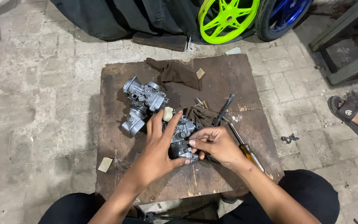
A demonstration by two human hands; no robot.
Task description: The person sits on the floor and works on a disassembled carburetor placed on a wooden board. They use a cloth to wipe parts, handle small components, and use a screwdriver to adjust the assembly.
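Both knees in black trousers (307, 195) framed the low wooden board (212, 182) where I worked. My left hand (158, 151) was clamped over the near carburetor (182, 139), fingers spread along its top. My right hand (216, 145) pinched its side, fingertips together on a small part. Just right lay an amber-handled screwdriver (247, 151). Beyond, a second carburetor (142, 103) sat on the board, then a brown rag (177, 74), then a green wheel (226, 18).

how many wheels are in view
2. A bright green wheel leans at the top, and a blue wheel stands right beside it, partly cut off. Others may be hidden.
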